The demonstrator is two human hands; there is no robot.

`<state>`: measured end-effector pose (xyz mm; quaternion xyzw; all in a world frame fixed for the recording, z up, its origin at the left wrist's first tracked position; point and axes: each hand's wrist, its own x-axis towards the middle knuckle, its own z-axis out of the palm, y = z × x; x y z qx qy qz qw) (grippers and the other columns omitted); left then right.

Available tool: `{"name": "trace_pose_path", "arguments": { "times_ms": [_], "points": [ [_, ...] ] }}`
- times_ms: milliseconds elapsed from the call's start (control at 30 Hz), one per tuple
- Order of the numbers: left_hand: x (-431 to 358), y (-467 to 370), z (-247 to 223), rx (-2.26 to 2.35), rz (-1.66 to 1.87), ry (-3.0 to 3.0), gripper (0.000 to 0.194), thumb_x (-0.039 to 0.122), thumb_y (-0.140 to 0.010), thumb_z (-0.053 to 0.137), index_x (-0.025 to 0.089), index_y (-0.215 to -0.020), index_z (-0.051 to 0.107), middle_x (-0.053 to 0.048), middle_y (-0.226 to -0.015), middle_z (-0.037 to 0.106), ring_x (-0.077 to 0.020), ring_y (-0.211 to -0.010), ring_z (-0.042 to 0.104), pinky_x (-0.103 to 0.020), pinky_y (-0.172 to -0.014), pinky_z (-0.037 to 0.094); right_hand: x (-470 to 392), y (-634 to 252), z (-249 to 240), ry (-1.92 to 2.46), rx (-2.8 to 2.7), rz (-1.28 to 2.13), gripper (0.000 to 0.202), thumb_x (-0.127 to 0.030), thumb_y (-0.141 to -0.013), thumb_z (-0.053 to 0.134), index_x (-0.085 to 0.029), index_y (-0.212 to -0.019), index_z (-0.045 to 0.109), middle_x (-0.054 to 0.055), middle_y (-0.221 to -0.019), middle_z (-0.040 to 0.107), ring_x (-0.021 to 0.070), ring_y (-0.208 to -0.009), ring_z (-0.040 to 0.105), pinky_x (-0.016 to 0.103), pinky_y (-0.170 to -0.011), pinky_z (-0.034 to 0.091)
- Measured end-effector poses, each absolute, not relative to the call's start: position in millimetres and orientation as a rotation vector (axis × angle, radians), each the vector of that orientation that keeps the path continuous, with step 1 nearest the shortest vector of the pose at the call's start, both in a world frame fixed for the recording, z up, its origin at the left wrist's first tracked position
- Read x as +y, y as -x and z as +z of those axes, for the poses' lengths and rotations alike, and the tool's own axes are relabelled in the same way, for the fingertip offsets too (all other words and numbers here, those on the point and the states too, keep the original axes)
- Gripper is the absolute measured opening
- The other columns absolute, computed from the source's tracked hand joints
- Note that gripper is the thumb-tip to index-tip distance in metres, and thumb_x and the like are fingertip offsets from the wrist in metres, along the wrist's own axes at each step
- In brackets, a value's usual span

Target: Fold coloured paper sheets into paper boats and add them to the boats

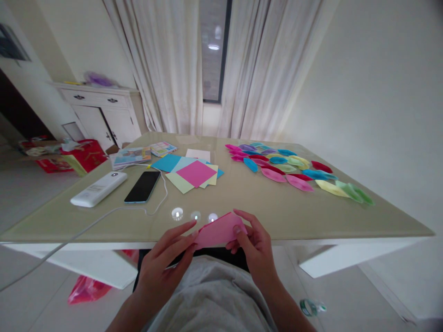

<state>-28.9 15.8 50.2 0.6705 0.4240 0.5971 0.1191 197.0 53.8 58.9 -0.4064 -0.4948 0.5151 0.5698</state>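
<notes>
Your left hand (168, 256) and right hand (256, 244) both grasped the folded pink paper (217, 232); the phone (142, 186) (dark-screened) lay beyond it, leftward.

One head-worn camera looks forward and down, close above the table (270, 205), toward the curtains (169, 64).

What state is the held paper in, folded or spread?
Folded: the pink paper is narrow, with a deeper-pink layer showing along its top edge.

Glossy table (311, 216), phone (142, 186), paper sheets (197, 174), folded paper shapes (278, 160)
</notes>
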Motion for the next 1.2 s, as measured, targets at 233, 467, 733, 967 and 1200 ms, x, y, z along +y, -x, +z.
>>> {"name": "trace_pose_path", "arguments": {
  "times_ms": [233, 467, 733, 967, 1200],
  "points": [
    [19, 35, 46, 1.091, 1.68, -1.961, 0.026, 0.008, -0.096, 0.071, 0.028, -0.112, 0.074, -0.01, -0.136, 0.075, -0.0227, -0.113, 0.078, -0.032, -0.093, 0.066, 51, -198, 66, 0.961, -1.138, 1.251, 0.047, -0.052, -0.097, 0.079, -0.023, -0.132, 0.07, -0.003, -0.069, 0.071, 0.0158, -0.056, 0.072, 0.024, -0.055, 0.06],
    [17, 45, 54, 1.068, 1.244, -1.93, 0.012, 0.024, -0.097, 0.077, 0.024, -0.107, 0.072, -0.016, -0.149, 0.063, -0.0301, -0.133, 0.068, -0.035, -0.099, 0.064, 55, -201, 59, 0.902, -1.179, 1.29, 0.041, -0.051, -0.099, 0.076, -0.024, -0.13, 0.071, -0.002, -0.068, 0.074, 0.0153, -0.057, 0.071, 0.024, -0.056, 0.06],
    [13, 47, 50, 1.013, 1.127, -1.97, 0.04, 0.021, -0.099, 0.073, 0.033, -0.138, 0.068, -0.01, -0.17, 0.046, -0.0312, -0.156, 0.048, -0.036, -0.121, 0.05, 48, -200, 66, 0.794, -1.227, 1.409, 0.035, -0.047, -0.101, 0.076, -0.027, -0.13, 0.073, -0.001, -0.076, 0.072, 0.0129, -0.061, 0.068, 0.023, -0.058, 0.056],
    [8, 50, 47, 0.99, 1.251, -1.943, 0.023, 0.014, -0.101, 0.065, 0.029, -0.11, 0.079, -0.006, -0.169, 0.048, -0.0303, -0.151, 0.054, -0.037, -0.115, 0.055, 44, -201, 69, 0.662, -1.154, 1.663, 0.038, -0.045, -0.087, 0.09, -0.024, -0.113, 0.072, 0.0, -0.093, 0.072, 0.0087, -0.061, 0.065, 0.018, -0.055, 0.05],
    [9, 48, 51, 1.024, 1.314, -1.909, 0.03, 0.014, -0.099, 0.068, 0.027, -0.124, 0.076, -0.012, -0.177, 0.035, -0.038, -0.156, 0.046, -0.046, -0.119, 0.052, 48, -202, 60, 0.689, -1.177, 1.698, 0.034, -0.044, -0.084, 0.093, -0.017, -0.099, 0.077, -0.001, -0.074, 0.068, 0.0088, -0.057, 0.058, 0.019, -0.055, 0.047]
  ]
}}
